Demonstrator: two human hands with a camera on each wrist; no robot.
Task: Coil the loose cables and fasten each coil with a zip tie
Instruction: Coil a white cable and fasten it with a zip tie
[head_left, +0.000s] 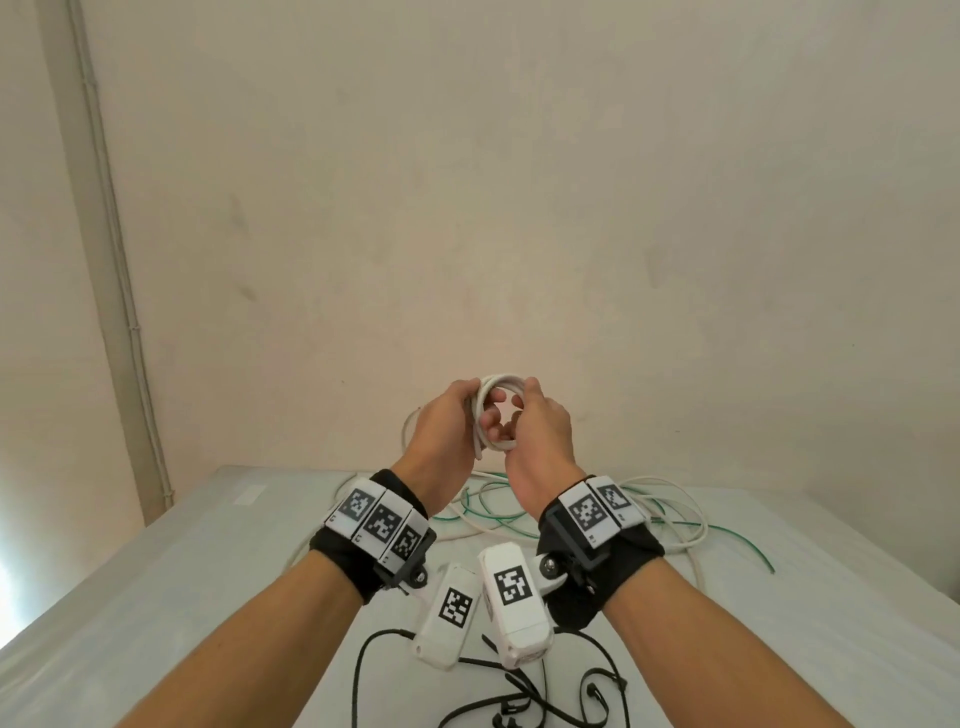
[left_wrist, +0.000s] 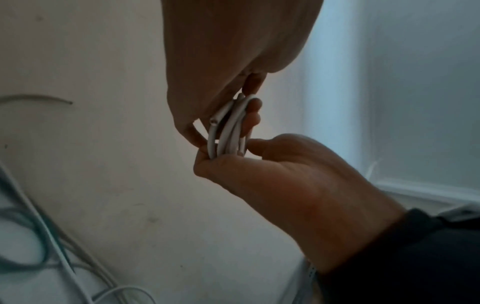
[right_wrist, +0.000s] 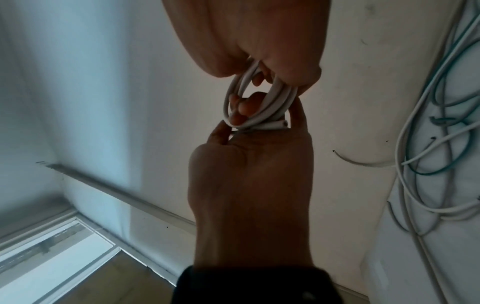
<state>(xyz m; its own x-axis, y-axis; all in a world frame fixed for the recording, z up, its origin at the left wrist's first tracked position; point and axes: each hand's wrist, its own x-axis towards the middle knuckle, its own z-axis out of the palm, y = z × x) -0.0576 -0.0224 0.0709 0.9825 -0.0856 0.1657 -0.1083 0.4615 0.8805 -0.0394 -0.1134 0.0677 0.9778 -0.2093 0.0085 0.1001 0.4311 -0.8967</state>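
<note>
Coil (head_left: 496, 410) of white cable, several loops, held in the air above the table's (head_left: 156, 571) far edge. I see my left hand (head_left: 441, 431) and right hand (head_left: 540, 431) both pinching it, fingers curled through the ring. Loose white and green cables (head_left: 665, 514) lie below.
</note>
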